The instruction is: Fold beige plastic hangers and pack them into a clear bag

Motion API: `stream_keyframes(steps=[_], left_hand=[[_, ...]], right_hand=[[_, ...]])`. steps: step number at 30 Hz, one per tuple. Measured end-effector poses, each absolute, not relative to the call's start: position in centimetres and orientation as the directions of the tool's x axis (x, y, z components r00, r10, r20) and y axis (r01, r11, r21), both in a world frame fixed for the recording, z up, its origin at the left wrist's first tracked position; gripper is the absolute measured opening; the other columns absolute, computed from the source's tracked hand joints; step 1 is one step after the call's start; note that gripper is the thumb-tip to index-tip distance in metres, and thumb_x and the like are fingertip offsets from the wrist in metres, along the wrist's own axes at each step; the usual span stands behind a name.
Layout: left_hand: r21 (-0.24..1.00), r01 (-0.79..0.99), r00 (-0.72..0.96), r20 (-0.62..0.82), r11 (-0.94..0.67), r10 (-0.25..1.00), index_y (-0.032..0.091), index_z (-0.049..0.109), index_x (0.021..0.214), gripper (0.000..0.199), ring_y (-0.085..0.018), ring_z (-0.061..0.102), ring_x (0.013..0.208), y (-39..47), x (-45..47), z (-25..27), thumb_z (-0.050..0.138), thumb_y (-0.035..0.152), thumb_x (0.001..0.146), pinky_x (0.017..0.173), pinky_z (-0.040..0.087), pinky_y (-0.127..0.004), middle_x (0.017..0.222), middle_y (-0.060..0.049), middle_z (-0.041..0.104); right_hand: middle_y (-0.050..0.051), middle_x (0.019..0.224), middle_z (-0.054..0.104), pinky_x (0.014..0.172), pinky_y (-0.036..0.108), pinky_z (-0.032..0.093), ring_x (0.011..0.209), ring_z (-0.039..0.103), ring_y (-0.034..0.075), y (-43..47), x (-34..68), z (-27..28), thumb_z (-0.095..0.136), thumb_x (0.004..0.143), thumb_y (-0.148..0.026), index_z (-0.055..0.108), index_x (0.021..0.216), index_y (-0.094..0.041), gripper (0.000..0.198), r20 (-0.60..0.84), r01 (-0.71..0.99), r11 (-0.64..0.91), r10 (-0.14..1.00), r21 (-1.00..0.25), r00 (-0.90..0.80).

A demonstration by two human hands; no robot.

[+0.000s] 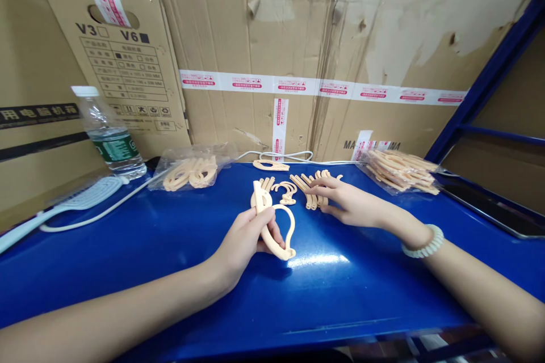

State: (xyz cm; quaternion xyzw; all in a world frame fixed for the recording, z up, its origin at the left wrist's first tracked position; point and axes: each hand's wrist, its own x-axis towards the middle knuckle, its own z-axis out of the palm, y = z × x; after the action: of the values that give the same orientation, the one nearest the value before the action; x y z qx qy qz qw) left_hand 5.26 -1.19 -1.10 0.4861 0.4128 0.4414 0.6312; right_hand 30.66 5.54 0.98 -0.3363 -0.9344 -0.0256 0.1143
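My left hand [247, 232] is closed around a beige plastic folding clothes hanger [271, 236], held above the blue table. One curved arm and a rounded hook of it show beyond my fingers. To the right, my right hand [347, 198] reaches over a row of curved beige hanger arms [312, 199], its fingers stretched out and apart. Whether the fingertips touch the pieces I cannot tell. Loose beige hooks [287, 191] lie between the two hands. Farther back rests another beige hanger [271, 165], lying flat.
On the blue table [179, 249], a clear bag of hangers [191, 171] lies at back left and a bag of hanger arms [402, 170] at back right. A water bottle [111, 136], light-blue brush [91, 193] and white cable [106, 212] lie left, a dark tablet [494, 207] right. Cardboard [255, 28] stands behind.
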Motion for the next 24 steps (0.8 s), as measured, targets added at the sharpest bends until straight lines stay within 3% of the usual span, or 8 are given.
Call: stream_keyframes(steps=[5,15,19,22,24], left_hand=[[0.976,-0.162,0.268,-0.098,0.145,0.958,0.016,0.054,0.061,0.034,-0.017,0.063,0.057,-1.2,5.3,-1.0,0.053,0.037,0.088,0.062,0.054,-0.029,0.057,-0.003,0.061],[0.976,-0.163,0.278,-0.097,0.147,0.956,0.016,0.054,0.062,0.035,-0.017,0.062,0.057,-1.2,5.2,-0.9,0.05,0.036,0.09,0.062,0.054,-0.029,0.057,-0.003,0.061],[0.977,-0.156,0.318,-0.091,0.146,0.944,0.015,0.053,0.064,0.034,-0.016,0.062,0.058,-1.0,5.1,-0.7,0.051,0.037,0.09,0.062,0.054,-0.028,0.059,-0.003,0.061],[0.981,-0.123,0.357,-0.095,0.148,0.929,0.016,0.052,0.067,0.035,-0.015,0.061,0.056,-0.8,5.1,-0.8,0.054,0.043,0.089,0.061,0.054,-0.028,0.06,-0.002,0.06],[0.99,-0.093,0.37,-0.066,0.107,0.927,0.016,0.052,0.072,0.036,-0.014,0.059,0.053,-0.8,5.1,-0.9,0.056,0.048,0.087,0.057,0.053,-0.027,0.06,0.0,0.058]], right_hand=[[0.016,0.145,0.047,0.112,0.05,0.035,0.136,0.041,0.028,6.1,30.6,0.3,0.05,0.093,-0.018,0.05,0.139,-0.016,0.046,0.211,0.571,0.819,0.567,-0.047,-0.796],[0.016,0.12,0.062,0.098,0.053,0.045,0.114,0.056,0.03,6.5,30.1,0.2,0.052,0.095,-0.035,0.064,0.118,-0.017,0.032,0.299,0.6,0.8,0.568,0.02,-0.767],[0.017,0.129,0.057,0.101,0.054,0.042,0.12,0.052,0.03,4.8,29.1,0.6,0.05,0.096,-0.036,0.053,0.132,-0.019,0.04,0.43,0.606,0.795,0.55,-0.007,-0.716],[0.015,0.13,0.057,0.102,0.048,0.041,0.121,0.05,0.027,2.6,27.5,0.9,0.047,0.097,-0.027,0.046,0.135,-0.019,0.039,0.565,0.492,0.87,0.419,-0.026,-0.711],[0.013,0.124,0.061,0.096,0.045,0.045,0.113,0.053,0.026,1.4,26.5,0.9,0.047,0.095,-0.021,0.051,0.128,-0.018,0.034,0.562,0.369,0.927,0.272,0.064,-0.781]])
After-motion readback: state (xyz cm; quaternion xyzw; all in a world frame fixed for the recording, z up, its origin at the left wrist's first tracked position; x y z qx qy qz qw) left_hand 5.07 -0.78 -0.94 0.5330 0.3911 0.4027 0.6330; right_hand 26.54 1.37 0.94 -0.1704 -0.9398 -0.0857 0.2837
